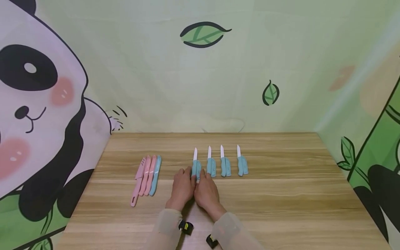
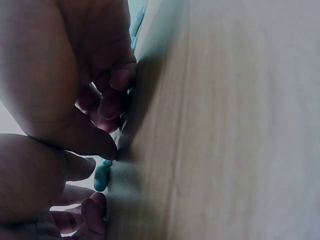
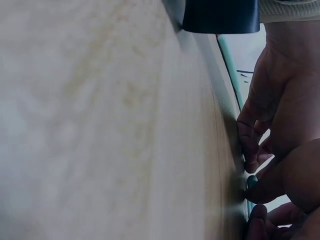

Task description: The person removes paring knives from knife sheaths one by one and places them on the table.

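A blue-handled paring knife (image 1: 195, 166) with a white blade lies on the wooden table, its blade pointing away from me. Close along its right side lies a blue sheath (image 1: 198, 167). My left hand (image 1: 182, 185) is at the left of the knife, fingertips against the handle. On the other side my right hand (image 1: 207, 190) touches near the sheath's lower end. Both hands rest low on the table with thumbs close together. Between them the rounded handle end (image 2: 101, 177) shows in the left wrist view. Fingers partly cover the handle and sheath.
Rightward stand more blue paring knives (image 1: 223, 166) in a row, each with a sheath beside it. At the left lie two pink sheathed knives (image 1: 147, 177), a blue sheathed knife (image 1: 155, 176) and a longer pink knife (image 1: 137, 184) with a slotted upper part.
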Available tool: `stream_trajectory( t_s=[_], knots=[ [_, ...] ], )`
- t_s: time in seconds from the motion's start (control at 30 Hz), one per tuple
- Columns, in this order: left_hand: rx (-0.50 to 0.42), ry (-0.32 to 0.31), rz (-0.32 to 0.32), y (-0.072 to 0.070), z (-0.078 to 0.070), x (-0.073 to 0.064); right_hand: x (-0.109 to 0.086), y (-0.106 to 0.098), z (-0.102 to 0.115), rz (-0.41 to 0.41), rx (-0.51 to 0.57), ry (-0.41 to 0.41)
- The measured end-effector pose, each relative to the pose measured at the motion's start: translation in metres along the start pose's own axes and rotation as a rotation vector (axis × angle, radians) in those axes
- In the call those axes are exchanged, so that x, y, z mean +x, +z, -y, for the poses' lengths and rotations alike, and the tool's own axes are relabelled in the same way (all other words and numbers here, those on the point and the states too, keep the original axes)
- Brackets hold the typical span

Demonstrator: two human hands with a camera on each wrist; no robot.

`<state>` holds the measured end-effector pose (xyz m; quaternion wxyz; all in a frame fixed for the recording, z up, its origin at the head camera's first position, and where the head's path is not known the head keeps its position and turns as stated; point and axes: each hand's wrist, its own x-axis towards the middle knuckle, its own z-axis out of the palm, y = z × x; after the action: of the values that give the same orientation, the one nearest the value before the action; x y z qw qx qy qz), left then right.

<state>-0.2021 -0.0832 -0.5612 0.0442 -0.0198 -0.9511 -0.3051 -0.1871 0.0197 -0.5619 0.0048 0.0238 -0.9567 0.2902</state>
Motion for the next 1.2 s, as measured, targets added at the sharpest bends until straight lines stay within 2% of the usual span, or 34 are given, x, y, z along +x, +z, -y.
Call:
stream_trajectory(
  t_s=[0.13, 0.27, 0.57, 0.7, 0.8, 1.07, 1.2],
  knots=[
    [-0.010, 0.016, -0.025, 0.002, 0.001, -0.002, -0.003, -0.002, -0.003, -0.013, 0.041, -0.016],
    [-0.022, 0.020, -0.045, 0.003, 0.001, -0.006, -0.007, -0.003, -0.007, -0.027, 0.128, -0.035],
    [-0.108, -0.049, -0.015, -0.008, 0.004, -0.029, -0.020, -0.005, -0.017, 0.012, 0.309, -0.029],
    [-0.118, -0.064, -0.018, -0.015, 0.009, -0.040, -0.026, -0.006, -0.015, 0.043, 0.396, -0.012],
    [-0.075, -0.084, -0.044, -0.020, 0.013, -0.048, -0.032, -0.007, -0.012, 0.060, 0.454, -0.010],
    [0.131, -0.107, -0.178, -0.041, 0.031, -0.067, -0.039, -0.012, -0.007, 0.069, 0.486, -0.019],
    [0.175, -0.146, -0.148, -0.049, 0.036, -0.070, -0.040, -0.011, -0.006, 0.079, 0.495, -0.014]
  ],
)
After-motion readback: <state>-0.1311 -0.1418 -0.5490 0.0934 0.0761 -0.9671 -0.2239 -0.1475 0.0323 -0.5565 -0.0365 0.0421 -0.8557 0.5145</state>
